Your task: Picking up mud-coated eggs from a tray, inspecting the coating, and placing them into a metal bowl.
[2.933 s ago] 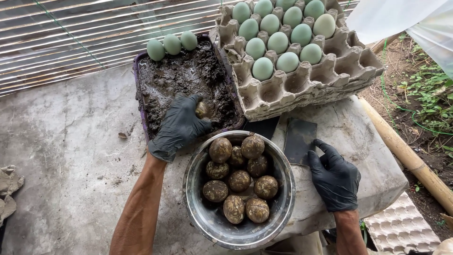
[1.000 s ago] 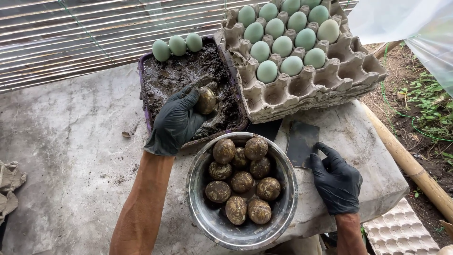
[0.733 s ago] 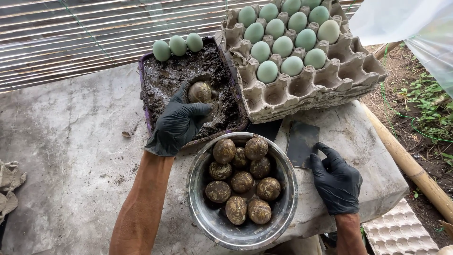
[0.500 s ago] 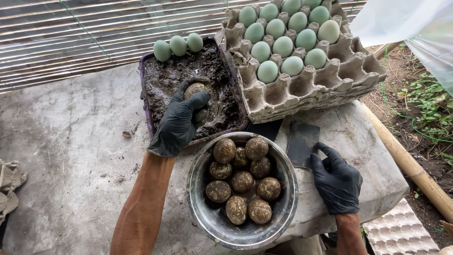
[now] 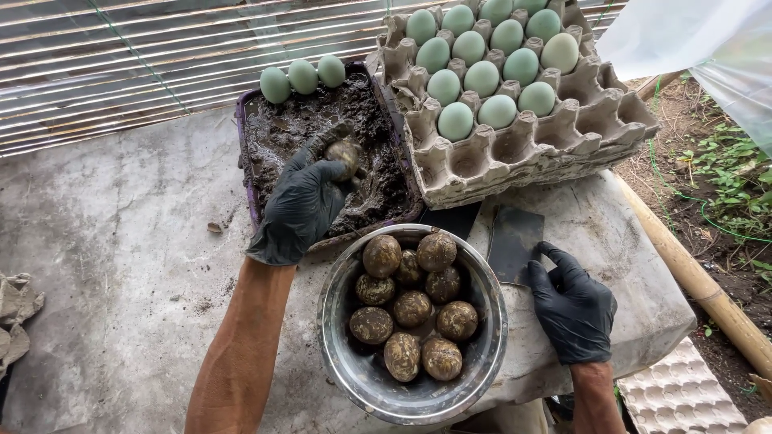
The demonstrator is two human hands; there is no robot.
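My left hand [image 5: 304, 205], in a black glove, is in the purple tray of dark mud [image 5: 244, 153] and curls around a mud-smeared egg [image 5: 344, 154]. Three clean pale green eggs [image 5: 302, 77] line the tray's far edge. My right hand [image 5: 572, 301], also gloved, rests flat with fingers apart on the concrete slab, touching a dark flat square [image 5: 515, 241]. Between the hands stands a metal bowl [image 5: 487, 354] with several mud-coated eggs [image 5: 412, 309].
A stack of cardboard egg cartons [image 5: 579, 128] at the back right holds several pale green eggs [image 5: 482, 56]. The slab's right edge [image 5: 671, 313] drops to soil, a bamboo pole [image 5: 708, 289] and a white egg tray [image 5: 679, 394]. Crumpled rag [image 5: 14, 313] lies far left.
My left hand has rolled the egg around in the mud, shifting it slightly within the tray. My right hand has stayed flat on the slab.
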